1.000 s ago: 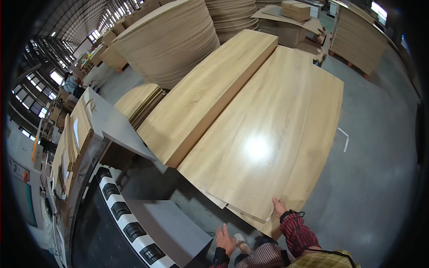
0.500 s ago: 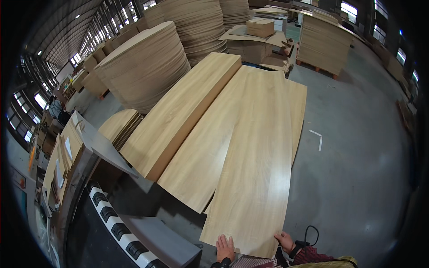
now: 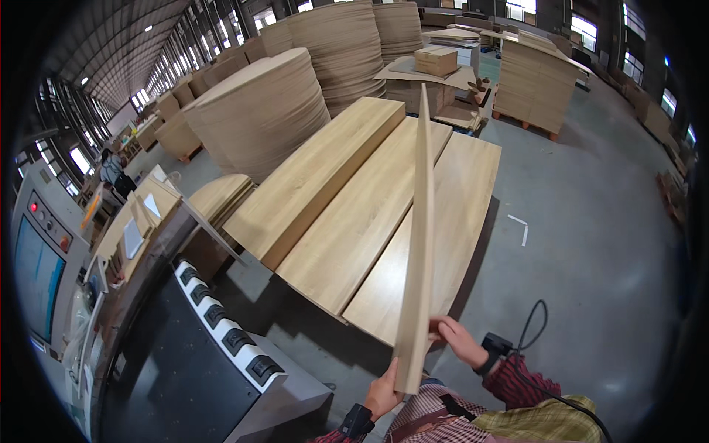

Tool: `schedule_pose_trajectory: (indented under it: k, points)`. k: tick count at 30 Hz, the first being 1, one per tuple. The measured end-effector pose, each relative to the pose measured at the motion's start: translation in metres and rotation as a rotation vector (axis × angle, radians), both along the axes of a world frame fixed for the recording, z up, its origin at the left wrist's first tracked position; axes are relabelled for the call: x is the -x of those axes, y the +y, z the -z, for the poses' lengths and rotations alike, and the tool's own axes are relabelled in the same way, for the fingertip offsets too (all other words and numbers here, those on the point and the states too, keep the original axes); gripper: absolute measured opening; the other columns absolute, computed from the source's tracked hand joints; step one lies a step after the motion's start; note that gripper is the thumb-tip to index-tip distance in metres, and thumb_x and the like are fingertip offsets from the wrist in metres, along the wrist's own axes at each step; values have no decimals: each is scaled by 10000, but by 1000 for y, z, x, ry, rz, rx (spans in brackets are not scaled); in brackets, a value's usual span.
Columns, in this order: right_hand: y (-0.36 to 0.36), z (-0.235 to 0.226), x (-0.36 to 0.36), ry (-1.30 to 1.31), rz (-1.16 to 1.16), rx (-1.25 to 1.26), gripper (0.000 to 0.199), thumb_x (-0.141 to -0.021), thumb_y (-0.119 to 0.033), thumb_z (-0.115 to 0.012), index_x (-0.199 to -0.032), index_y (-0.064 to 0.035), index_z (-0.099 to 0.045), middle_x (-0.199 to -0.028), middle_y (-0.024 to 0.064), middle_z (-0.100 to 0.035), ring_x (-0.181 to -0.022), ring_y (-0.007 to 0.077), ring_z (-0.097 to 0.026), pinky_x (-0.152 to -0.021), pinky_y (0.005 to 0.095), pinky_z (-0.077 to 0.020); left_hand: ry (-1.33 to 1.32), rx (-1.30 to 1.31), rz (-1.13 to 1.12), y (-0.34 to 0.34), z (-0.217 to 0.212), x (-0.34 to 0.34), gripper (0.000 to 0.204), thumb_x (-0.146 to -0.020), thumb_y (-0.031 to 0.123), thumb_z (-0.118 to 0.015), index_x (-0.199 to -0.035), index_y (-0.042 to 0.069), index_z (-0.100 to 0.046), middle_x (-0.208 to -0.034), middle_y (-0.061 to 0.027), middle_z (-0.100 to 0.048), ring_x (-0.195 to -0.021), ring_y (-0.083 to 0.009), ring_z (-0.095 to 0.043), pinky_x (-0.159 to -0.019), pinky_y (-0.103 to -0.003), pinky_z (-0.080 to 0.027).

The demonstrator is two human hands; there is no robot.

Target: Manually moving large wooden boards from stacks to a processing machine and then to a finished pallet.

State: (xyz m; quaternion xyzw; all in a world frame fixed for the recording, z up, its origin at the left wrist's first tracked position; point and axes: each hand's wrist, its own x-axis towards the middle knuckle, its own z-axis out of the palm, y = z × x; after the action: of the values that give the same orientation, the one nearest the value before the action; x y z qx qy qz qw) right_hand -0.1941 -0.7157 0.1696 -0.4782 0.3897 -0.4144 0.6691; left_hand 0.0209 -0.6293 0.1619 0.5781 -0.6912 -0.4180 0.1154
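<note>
Wood-grain panel [image 3: 421, 258] already up on edge, left hand [image 3: 382, 393] grasping it, right hand [image 3: 459, 342] against it, grip unclear; other boards [image 3: 362, 214] lie unlifted.

A pale tan board [image 3: 422, 244] in front of honey-beige boards [image 3: 369, 214] streaked with wood grain. Near right, a red-and-black checked sleeve [image 3: 513, 382] and yellow-green plaid cloth [image 3: 528, 422]. Left, a blackish machine bed [image 3: 177, 362] — white edging [image 3: 226, 328], black rollers [image 3: 237, 340] — and a blue screen [image 3: 37, 275]. Grey floor [image 3: 591, 295].
</note>
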Motion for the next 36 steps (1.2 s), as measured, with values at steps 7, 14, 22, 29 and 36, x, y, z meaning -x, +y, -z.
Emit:
schedule_pose_trajectory:
  k: [7,14,22,29,36]
  points:
    - [-57,136,-20,-83,274,-227,514,-921,-347,-409,-1302,-24,-285,-1258,115,-420,-1144,190,-409,-942,347,-356,662,35,-523,-4,-34,-25,206,-733,82,-618,-904,-31,-595,-845,-63,-627,-757,-153,-597,-683,-271,-464]
    - [-65,38,-65,-318,227,-304,379,-910,-233,-452,-1204,3,-410,-1130,94,-529,-1013,183,-515,-872,327,-427,1061,272,-866,-25,-86,-75,432,-671,32,-548,-1092,-42,-488,-1007,-109,-564,-895,-205,-557,-774,-280,-444]
    - [-54,-4,-118,-589,155,-335,384,-907,-121,-426,-1266,-29,-328,-1245,82,-442,-1132,195,-433,-960,346,-360,1087,461,-1128,-53,-133,-125,449,-705,69,-473,-1121,-95,-430,-1047,-148,-542,-954,-230,-543,-831,-322,-425]
    - [-52,-55,-102,-581,-12,-398,383,-904,-124,-423,-1254,-33,-297,-1250,85,-420,-1113,204,-454,-892,364,-417,1146,327,-1219,-42,-115,-158,409,-724,66,-465,-1101,-92,-445,-1005,-159,-553,-903,-259,-564,-787,-336,-461]
    - [-76,-54,-65,27,-600,-172,300,-943,-217,-353,-902,27,-523,-835,133,-629,-768,173,-613,-688,282,-493,396,600,-1038,-25,-145,-176,234,-755,31,-519,-959,-79,-553,-891,-111,-608,-796,-197,-588,-708,-287,-466]
